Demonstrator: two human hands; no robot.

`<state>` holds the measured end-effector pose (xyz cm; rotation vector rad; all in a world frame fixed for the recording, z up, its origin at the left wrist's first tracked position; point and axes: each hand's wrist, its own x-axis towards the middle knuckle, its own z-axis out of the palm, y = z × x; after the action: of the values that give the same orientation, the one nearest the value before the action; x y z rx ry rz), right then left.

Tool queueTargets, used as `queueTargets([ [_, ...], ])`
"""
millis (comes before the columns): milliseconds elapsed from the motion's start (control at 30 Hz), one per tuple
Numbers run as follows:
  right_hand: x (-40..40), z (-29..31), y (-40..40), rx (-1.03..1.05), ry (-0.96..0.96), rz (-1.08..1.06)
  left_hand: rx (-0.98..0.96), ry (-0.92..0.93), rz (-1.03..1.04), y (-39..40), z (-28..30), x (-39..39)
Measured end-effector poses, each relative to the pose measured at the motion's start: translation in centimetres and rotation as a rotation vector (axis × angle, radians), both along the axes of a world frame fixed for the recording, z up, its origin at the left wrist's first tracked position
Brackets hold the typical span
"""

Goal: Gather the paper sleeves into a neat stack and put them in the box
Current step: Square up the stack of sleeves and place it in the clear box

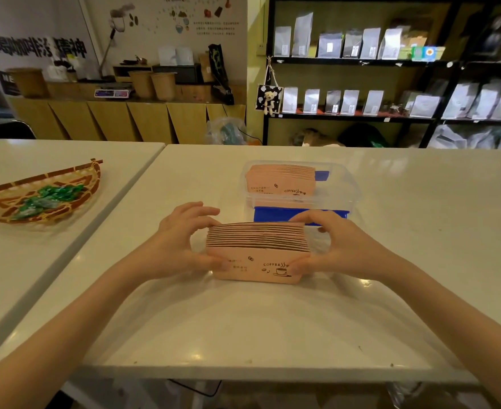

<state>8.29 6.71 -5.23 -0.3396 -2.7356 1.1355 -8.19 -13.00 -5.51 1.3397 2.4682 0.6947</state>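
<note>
A stack of pink paper sleeves [258,252] printed with a coffee cup stands on edge on the white table [243,326]. My left hand [181,240] grips its left end and my right hand [335,246] grips its right end, thumbs on the front sleeve. Behind it sits a clear plastic box [343,190] with a second stack of pink sleeves [281,178] inside at its left half. A blue lid [276,215] lies between the box and the held stack.
A woven basket [4,202] with green-wrapped candies lies on the neighbouring table at left. A gap [143,175] separates the two tables. Shelves with bags stand far behind.
</note>
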Motion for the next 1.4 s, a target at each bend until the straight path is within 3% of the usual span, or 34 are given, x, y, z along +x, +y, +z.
queueTargets([
  [267,-0.1,1.0,-0.1,0.190,-0.045,0.043,-0.090,0.180,-0.063,0.1,1.2,-0.1],
  [433,-0.3,2.1,-0.3,0.517,-0.060,0.089,-0.202,0.303,-0.123,1.1,1.9,-0.2],
  [533,-0.6,2.2,-0.5,0.659,-0.104,0.114,-0.216,0.287,-0.158,1.6,2.1,-0.1],
  [667,-0.2,2.9,0.0,0.595,-0.083,0.128,-0.195,0.293,-0.243,2.2,3.0,-0.4],
  [800,0.0,5.4,1.8,0.593,0.037,0.075,-0.056,0.396,-0.300,3.6,6.0,-1.1],
  [1033,-2.6,7.9,5.6,0.791,0.232,-0.173,0.157,0.638,-0.182,8.3,9.2,-3.5],
  [1200,-4.9,7.4,7.9,0.776,0.140,-0.210,0.098,0.600,-0.146,11.1,8.3,-5.7],
  [1400,-6.8,5.9,8.6,0.677,-0.090,-0.168,-0.121,0.518,-0.156,12.7,6.6,-6.9],
])
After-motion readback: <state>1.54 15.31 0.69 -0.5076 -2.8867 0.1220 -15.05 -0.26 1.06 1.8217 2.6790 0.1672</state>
